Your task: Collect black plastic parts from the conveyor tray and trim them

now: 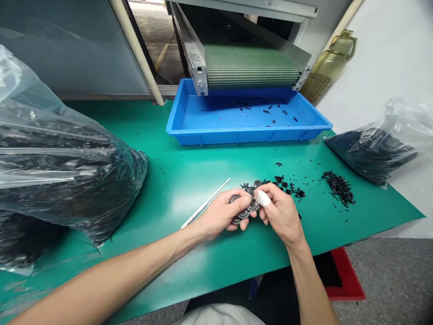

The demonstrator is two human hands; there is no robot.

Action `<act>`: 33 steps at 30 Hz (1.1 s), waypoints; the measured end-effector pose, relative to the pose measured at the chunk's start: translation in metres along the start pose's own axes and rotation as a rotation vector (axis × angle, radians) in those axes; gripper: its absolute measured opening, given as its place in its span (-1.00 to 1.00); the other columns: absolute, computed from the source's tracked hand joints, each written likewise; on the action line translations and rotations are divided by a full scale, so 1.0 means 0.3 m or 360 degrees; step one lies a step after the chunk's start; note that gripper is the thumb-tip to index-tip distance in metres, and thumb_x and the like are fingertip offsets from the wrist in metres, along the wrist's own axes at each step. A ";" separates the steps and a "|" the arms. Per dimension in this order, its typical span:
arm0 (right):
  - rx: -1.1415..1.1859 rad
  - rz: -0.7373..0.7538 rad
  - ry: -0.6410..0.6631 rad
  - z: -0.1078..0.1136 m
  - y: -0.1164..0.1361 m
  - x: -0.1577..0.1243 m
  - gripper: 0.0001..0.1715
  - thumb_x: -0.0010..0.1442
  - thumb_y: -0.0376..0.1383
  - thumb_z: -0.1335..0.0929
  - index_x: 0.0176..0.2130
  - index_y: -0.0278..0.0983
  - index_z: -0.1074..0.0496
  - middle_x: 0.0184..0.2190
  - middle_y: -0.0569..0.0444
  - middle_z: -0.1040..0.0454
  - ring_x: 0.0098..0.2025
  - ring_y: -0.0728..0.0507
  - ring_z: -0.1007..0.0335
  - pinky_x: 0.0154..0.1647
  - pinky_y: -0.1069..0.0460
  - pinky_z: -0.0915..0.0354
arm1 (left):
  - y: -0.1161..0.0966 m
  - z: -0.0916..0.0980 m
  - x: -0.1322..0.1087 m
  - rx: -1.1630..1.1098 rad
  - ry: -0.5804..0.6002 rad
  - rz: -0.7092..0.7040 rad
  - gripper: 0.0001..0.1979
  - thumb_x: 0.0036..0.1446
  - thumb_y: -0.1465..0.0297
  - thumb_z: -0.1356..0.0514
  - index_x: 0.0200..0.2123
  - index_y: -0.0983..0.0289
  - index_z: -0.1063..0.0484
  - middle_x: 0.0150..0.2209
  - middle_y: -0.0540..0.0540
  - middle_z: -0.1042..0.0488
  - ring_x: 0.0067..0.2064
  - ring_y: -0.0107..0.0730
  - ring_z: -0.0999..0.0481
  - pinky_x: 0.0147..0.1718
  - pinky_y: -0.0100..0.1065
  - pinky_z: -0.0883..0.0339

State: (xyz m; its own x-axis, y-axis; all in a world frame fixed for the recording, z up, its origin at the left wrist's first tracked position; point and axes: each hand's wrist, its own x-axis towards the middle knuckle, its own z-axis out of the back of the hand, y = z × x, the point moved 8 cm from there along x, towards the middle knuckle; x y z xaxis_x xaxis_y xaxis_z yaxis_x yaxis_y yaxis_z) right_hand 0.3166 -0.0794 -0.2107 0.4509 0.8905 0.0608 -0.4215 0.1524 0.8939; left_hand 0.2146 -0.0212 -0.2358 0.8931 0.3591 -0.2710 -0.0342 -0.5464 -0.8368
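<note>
- The left hand (226, 211) grasps a bunch of dark ringed discs (241, 215) between thumb and fingers, above the tabletop (199, 167), nearer its near edge than its far edge.
- The right hand (279, 210), with a white wrapping (264, 199) on one digit, has its thumb and fingers drawn in against the right end of those discs; whether they pinch one, I cannot tell.
- Just beside the left hand, a thin white strip (205, 204) lies slantwise on the tabletop.
- Just beyond the right hand lie loose round dark parts (300, 193).
- Farther right, in from the tabletop's right edge, is a pile of small dark pieces (339, 187), with stray ones around it.
- At the right edge sits a small clear bag (372, 153) of dark contents.
- A larger clear bag (101, 167), also dark inside, fills the tabletop's left part.
- Toward the far edge stands a blue tray (250, 134) with a few dark bits (284, 112) inside, below the end of a green conveyor belt (252, 72).
- A yellowish bottle (329, 65) leans beyond the tray's far right corner.
- Below the tabletop's near edge, at right, is a red bin (352, 277).
</note>
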 end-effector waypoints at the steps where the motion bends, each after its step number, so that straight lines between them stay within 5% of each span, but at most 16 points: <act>1: -0.0183 0.0036 -0.0023 0.007 0.012 0.016 -0.79 0.30 -0.22 -0.22 -0.26 -0.24 -0.38 -0.59 0.17 -0.38 -0.59 0.00 -0.27 -0.55 0.11 -0.13 | -0.005 0.016 0.004 -0.0107 -0.0045 -0.0029 -0.73 0.13 0.20 -0.24 -0.27 0.30 -0.36 -0.42 0.04 -0.47 -0.61 -0.57 -0.40 -0.79 -0.63 0.04; 4: -0.0856 0.0150 -0.0066 0.006 0.045 0.051 -0.76 0.23 -0.39 -0.21 -0.22 -0.24 -0.45 -0.38 0.04 -0.44 -0.42 -0.05 -0.30 -0.43 0.06 -0.10 | -0.022 0.056 0.013 -0.0371 -0.0138 -0.0100 -0.73 0.15 0.30 -0.24 -0.10 0.28 -0.38 -0.42 0.02 -0.45 -0.62 -0.59 -0.39 -0.82 -0.65 0.02; 7: -0.1115 0.0116 -0.0033 -0.013 0.034 0.060 -0.68 0.16 -0.47 -0.19 -0.21 -0.23 -0.45 -0.33 0.02 -0.39 -0.40 -0.07 -0.26 -0.43 0.05 -0.06 | -0.035 0.064 0.018 -0.0543 -0.0116 -0.0126 -0.78 0.16 0.31 -0.22 -0.15 0.29 -0.41 -0.41 0.03 -0.44 -0.60 -0.57 -0.41 -0.83 -0.66 0.00; 12: -0.0467 -0.0044 -0.0203 0.025 -0.003 0.028 -0.95 0.15 -0.32 -0.28 -0.32 -0.25 -0.35 -0.38 0.09 -0.35 -0.42 -0.04 -0.27 -0.41 0.06 -0.22 | -0.040 0.061 0.016 -0.0601 -0.0108 -0.0137 -0.78 0.14 0.23 -0.24 -0.29 0.29 -0.41 -0.25 0.09 -0.48 -0.49 -0.52 -0.49 -0.83 -0.66 -0.03; 17: 0.0559 -0.0304 -0.0255 0.034 -0.032 -0.024 -0.60 0.05 -0.16 -0.41 -0.12 -0.24 -0.38 -0.36 0.14 -0.37 -0.43 -0.04 -0.40 -0.53 0.09 -0.35 | -0.025 0.035 0.009 -0.0350 -0.0044 -0.0073 -0.75 0.06 0.34 -0.32 -0.18 0.27 -0.44 -0.17 0.13 -0.48 -0.44 -0.49 -0.51 -0.80 -0.63 -0.07; 27: 0.0506 -0.0089 -0.0247 0.010 0.008 -0.060 -0.90 0.09 -0.28 -0.41 -0.33 -0.26 -0.46 -0.42 0.13 -0.48 -0.38 -0.02 -0.38 -0.38 0.10 -0.30 | 0.022 -0.013 -0.010 0.0121 0.0024 0.0078 -0.65 0.11 0.11 -0.24 -0.18 0.26 -0.42 -0.61 -0.02 -0.39 -0.61 -0.59 -0.25 -0.72 -0.59 0.09; 33: 0.0559 -0.0269 -0.0233 -0.030 -0.010 -0.036 -0.84 0.16 -0.23 -0.35 -0.40 -0.27 -0.39 -0.52 0.19 -0.37 -0.54 0.04 -0.23 -0.57 0.15 -0.13 | 0.016 0.000 -0.012 0.0161 -0.0103 -0.0022 -0.69 0.11 0.13 -0.25 -0.25 0.26 -0.41 -0.62 -0.03 -0.40 -0.66 -0.63 -0.15 -0.73 -0.56 0.12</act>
State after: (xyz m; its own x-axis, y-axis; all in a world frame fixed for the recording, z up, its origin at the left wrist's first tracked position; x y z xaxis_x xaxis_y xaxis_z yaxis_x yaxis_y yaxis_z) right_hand 0.3058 -0.0854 -0.2180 0.6084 0.7913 -0.0599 -0.0493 0.1131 0.9924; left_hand 0.2111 -0.0251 -0.2389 0.8631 0.4160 -0.2864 -0.0699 -0.4632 -0.8835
